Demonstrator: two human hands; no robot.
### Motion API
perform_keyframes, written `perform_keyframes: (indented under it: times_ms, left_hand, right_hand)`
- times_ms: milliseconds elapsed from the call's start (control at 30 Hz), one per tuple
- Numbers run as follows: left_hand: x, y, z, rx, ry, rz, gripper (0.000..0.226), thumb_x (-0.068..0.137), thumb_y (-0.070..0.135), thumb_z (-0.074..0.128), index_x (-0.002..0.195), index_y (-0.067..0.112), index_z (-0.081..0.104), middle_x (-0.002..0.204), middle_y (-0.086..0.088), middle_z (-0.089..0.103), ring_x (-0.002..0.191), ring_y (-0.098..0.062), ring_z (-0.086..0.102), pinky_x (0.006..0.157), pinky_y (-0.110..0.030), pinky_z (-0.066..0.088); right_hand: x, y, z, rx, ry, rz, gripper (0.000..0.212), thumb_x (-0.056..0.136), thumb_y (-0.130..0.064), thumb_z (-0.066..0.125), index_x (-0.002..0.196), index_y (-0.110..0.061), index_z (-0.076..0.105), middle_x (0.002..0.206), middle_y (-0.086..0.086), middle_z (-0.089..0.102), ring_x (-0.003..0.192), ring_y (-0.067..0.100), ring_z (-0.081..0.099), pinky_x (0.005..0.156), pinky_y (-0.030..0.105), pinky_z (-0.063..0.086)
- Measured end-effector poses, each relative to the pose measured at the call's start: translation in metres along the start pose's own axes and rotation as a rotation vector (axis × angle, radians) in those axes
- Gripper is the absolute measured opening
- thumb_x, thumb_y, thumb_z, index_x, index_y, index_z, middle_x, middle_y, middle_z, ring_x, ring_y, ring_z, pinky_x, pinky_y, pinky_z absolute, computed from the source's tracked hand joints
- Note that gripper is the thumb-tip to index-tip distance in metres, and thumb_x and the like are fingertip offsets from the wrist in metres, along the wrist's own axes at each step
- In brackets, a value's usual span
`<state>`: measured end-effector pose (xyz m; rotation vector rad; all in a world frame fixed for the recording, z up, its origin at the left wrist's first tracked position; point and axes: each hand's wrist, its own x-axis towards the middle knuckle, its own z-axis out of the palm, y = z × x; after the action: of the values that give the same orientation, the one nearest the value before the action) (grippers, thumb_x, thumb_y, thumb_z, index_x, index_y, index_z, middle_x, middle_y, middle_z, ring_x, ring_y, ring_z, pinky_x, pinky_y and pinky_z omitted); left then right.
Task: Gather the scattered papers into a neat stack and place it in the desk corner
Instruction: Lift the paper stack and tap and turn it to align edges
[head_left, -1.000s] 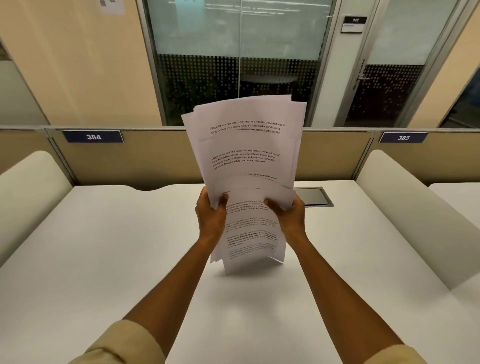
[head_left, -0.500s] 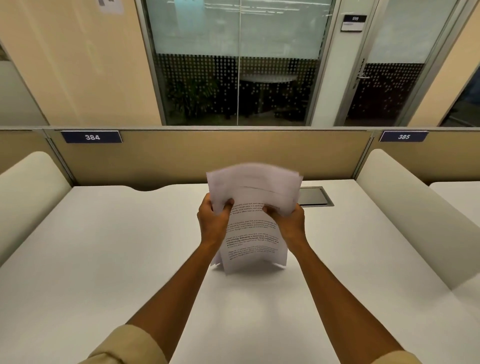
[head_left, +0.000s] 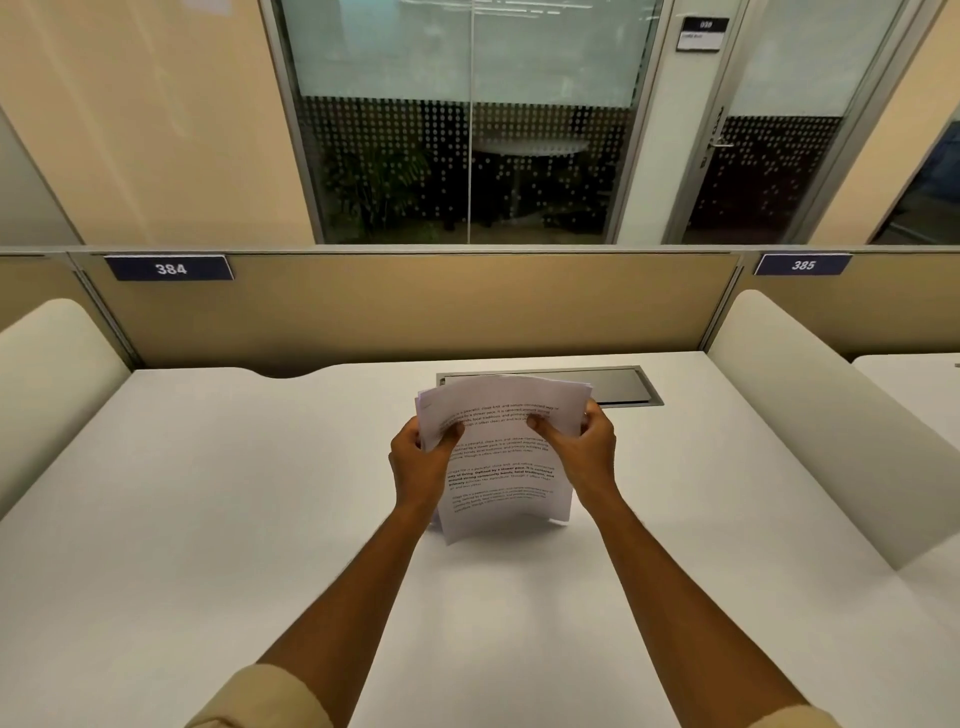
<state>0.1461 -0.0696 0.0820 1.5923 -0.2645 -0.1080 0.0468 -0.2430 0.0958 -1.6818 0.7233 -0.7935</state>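
Note:
A stack of white printed papers (head_left: 501, 467) stands nearly upright on the white desk (head_left: 208, 519), its bottom edge touching or just above the surface. My left hand (head_left: 421, 462) grips the stack's left edge and my right hand (head_left: 582, 447) grips its right edge, both near the top. The sheets look roughly aligned, with slightly uneven top edges. Printed text faces me.
A grey cable hatch (head_left: 618, 384) sits in the desk just behind the papers. Beige partition panels (head_left: 415, 306) close the back, with rounded cream dividers at left (head_left: 47, 374) and right (head_left: 810, 410). Labels 384 (head_left: 170, 268) and 385 (head_left: 802, 265) hang on the partition.
The tall fanned-out sheets have dropped down into the stack between my hands, so the pile is now much shorter and more even. My hands stayed in about the same place.

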Motion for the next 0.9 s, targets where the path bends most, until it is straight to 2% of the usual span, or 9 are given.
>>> perform_keyframes:
  times_ms: [133,200,300,367,433,567,700,733,900]
  left_hand:
    - [-0.001,0.001,0.000,-0.105,0.037,-0.074,0.021,0.084,0.034,0.071,0.092,0.015,0.069,0.085,0.002,0.074,0.069,-0.020,0.071,0.057,-0.025,0.059]
    - [-0.001,0.005,0.001,-0.144,0.037,-0.088,0.024,0.084,0.037,0.070,0.090,0.013,0.070,0.079,0.004,0.074,0.064,-0.016,0.071,0.052,-0.018,0.054]
    - [0.000,0.008,0.003,-0.160,0.015,-0.092,0.028,0.086,0.041,0.065,0.089,0.014,0.067,0.081,0.003,0.074,0.065,-0.017,0.072,0.054,-0.020,0.056]
    - [0.001,0.010,0.004,-0.174,0.001,-0.105,0.038,0.085,0.049,0.061,0.091,0.012,0.065,0.083,-0.001,0.074,0.066,-0.021,0.072,0.057,-0.025,0.058]
    - [0.002,0.012,0.005,-0.207,-0.025,-0.124,0.047,0.083,0.057,0.057,0.091,0.011,0.064,0.080,-0.002,0.073,0.066,-0.021,0.072,0.056,-0.025,0.057]
    - [0.007,0.017,0.006,-0.232,-0.115,-0.141,0.049,0.083,0.062,0.055,0.099,0.018,0.064,0.084,-0.001,0.074,0.073,-0.021,0.073,0.059,-0.028,0.058]
    - [0.011,0.015,0.006,-0.146,-0.142,-0.114,0.032,0.090,0.045,0.058,0.110,0.020,0.063,0.098,-0.004,0.074,0.085,-0.027,0.073,0.063,-0.031,0.061]
    - [0.011,0.015,0.006,-0.134,-0.138,-0.113,0.029,0.092,0.042,0.057,0.110,0.020,0.063,0.098,-0.004,0.073,0.086,-0.027,0.072,0.062,-0.029,0.060]
    - [0.012,0.014,0.008,-0.100,-0.084,-0.112,0.035,0.097,0.042,0.048,0.110,0.013,0.062,0.094,-0.007,0.072,0.083,-0.027,0.072,0.059,-0.026,0.058]
  right_hand:
    - [-0.003,0.008,0.000,-0.021,-0.020,0.006,0.035,0.083,-0.032,0.074,0.111,-0.028,0.053,0.104,-0.005,0.066,0.082,0.013,0.067,0.070,0.028,0.058]
    - [-0.005,0.011,0.002,-0.022,-0.047,0.013,0.034,0.088,-0.028,0.068,0.116,-0.028,0.050,0.109,-0.004,0.063,0.088,0.016,0.065,0.068,0.021,0.055]
    - [-0.008,0.016,0.007,-0.020,-0.063,0.009,0.037,0.093,-0.023,0.062,0.125,-0.022,0.045,0.112,-0.003,0.059,0.089,0.013,0.063,0.070,0.020,0.054]
    - [-0.009,0.016,0.010,-0.035,-0.061,-0.001,0.031,0.096,-0.022,0.057,0.122,-0.026,0.041,0.111,-0.004,0.056,0.086,0.007,0.061,0.066,0.014,0.053]
    - [-0.010,0.018,0.014,-0.057,-0.064,-0.020,0.027,0.098,-0.021,0.052,0.120,-0.027,0.037,0.112,-0.002,0.055,0.090,0.011,0.062,0.065,0.013,0.051]
    - [-0.010,0.020,0.020,-0.088,-0.067,-0.044,0.033,0.101,-0.020,0.046,0.131,-0.015,0.033,0.122,0.008,0.054,0.102,0.020,0.060,0.073,0.022,0.055]
    - [-0.009,0.018,0.022,-0.131,-0.089,-0.003,0.036,0.101,-0.022,0.044,0.133,-0.014,0.030,0.126,0.012,0.054,0.105,0.026,0.062,0.085,0.044,0.059]
    - [-0.008,0.017,0.023,-0.139,-0.095,0.000,0.035,0.101,-0.023,0.043,0.133,-0.014,0.030,0.125,0.012,0.055,0.103,0.025,0.063,0.084,0.044,0.060]
    - [-0.007,0.014,0.022,-0.103,-0.084,0.003,0.028,0.102,-0.020,0.040,0.128,-0.015,0.031,0.119,0.007,0.057,0.091,0.016,0.063,0.067,0.020,0.055]
